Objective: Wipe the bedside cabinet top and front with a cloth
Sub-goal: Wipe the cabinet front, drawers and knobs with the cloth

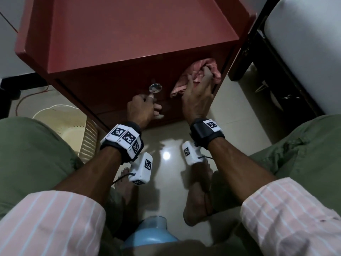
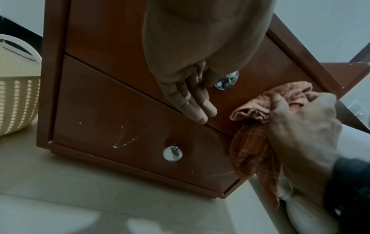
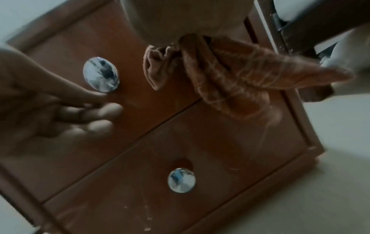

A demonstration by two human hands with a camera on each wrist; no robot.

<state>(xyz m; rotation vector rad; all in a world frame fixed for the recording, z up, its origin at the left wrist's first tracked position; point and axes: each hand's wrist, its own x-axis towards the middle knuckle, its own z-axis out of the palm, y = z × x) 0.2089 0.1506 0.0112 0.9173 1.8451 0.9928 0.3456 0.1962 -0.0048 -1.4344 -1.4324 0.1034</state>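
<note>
The red-brown bedside cabinet stands before me, its two-drawer front facing me. My right hand grips a bunched pink-orange cloth and holds it against the right side of the upper drawer; a loose end hangs down. My left hand rests with straight fingers on the upper drawer, just below its round chrome knob. The lower drawer has its own knob and pale scratches.
A cream perforated basket stands on the floor left of the cabinet. A dark bed frame with a white mattress is close on the right. A blue bottle stands between my knees, with my bare feet on glossy tiles.
</note>
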